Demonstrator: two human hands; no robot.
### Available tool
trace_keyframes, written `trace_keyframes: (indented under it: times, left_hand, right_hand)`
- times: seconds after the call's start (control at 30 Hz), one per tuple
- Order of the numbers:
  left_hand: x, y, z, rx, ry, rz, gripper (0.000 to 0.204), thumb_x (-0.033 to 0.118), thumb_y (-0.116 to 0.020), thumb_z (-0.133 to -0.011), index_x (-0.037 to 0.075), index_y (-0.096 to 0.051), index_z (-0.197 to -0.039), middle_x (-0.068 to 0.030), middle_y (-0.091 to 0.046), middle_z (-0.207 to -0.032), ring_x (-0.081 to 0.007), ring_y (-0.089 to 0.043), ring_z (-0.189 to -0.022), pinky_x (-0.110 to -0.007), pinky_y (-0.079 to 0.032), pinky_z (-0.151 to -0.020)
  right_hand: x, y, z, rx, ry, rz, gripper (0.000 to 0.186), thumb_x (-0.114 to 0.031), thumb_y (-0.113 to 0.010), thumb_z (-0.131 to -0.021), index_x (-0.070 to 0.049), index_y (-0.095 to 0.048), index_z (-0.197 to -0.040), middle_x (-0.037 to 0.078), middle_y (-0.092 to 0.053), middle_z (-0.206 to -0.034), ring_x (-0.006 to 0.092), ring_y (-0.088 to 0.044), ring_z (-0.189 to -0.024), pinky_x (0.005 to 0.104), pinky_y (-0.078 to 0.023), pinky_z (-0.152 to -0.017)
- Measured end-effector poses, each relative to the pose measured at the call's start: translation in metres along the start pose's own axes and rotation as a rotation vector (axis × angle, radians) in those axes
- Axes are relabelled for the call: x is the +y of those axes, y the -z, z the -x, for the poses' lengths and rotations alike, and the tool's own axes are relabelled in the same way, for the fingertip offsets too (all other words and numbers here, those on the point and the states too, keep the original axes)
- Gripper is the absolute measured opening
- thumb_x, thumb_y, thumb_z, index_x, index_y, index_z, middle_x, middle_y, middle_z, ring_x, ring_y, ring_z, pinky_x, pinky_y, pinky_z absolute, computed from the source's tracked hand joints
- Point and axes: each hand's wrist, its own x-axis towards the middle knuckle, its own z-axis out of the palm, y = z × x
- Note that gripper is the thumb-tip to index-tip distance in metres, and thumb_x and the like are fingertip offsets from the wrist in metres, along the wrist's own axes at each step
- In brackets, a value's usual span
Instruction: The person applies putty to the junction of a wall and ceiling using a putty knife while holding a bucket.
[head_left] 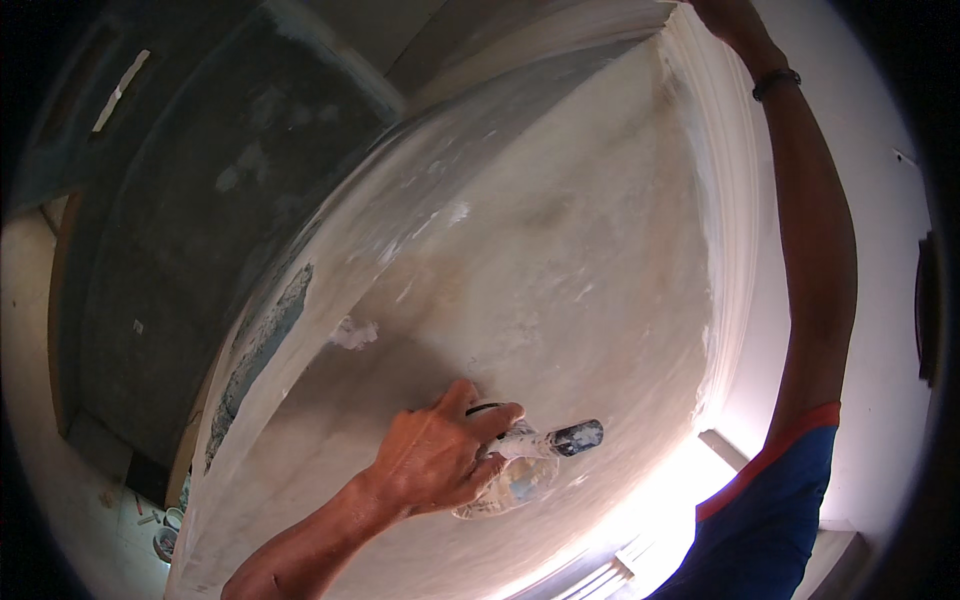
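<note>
While our left hand (440, 460) is pinching smeared tool (535, 444) in front of plastered surface (560, 260), we're seeing dark-ended handle (578, 438) pointing right, away from palm; our right hand (735, 25) is sitting high by pale moulding (735, 200), well apart, its grip escaping us.

At one plastered surface (570, 270): our two hands (435, 460) (730, 22), one tool (530, 446) with one jutting handle (579, 438); beside that surface, one wristband (776, 81).
</note>
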Motion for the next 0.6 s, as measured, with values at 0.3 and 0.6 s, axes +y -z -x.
trace_keyframes:
  times: [0.3, 0.6]
  left_hand:
    - [0.002, -0.001, 0.002, 0.009, 0.008, -0.001, 0.052, 0.023, -0.073, -0.08, 0.02, -0.063, -0.13, -0.0115, -0.06, -0.105, -0.0248, -0.069, -0.084, -0.042, -0.061, -0.073]
    - [-0.002, -0.002, 0.004, 0.027, 0.017, 0.018, 0.053, 0.022, -0.073, -0.078, 0.02, -0.063, -0.13, -0.0116, -0.06, -0.105, -0.0251, -0.069, -0.084, -0.042, -0.061, -0.072]
  right_hand:
    - [-0.01, -0.016, -0.003, -0.191, -0.064, 0.168, 0.017, -0.023, -0.066, -0.094, -0.012, -0.079, -0.097, 0.01, -0.075, -0.1, 0.0256, -0.07, -0.095, 0.0411, -0.055, -0.088]
    - [-0.019, -0.053, -0.009, -0.152, 0.0, 0.202, 0.018, -0.022, -0.066, -0.092, -0.01, -0.079, -0.09, 0.012, -0.074, -0.091, 0.0282, -0.069, -0.092, 0.0412, -0.056, -0.085]
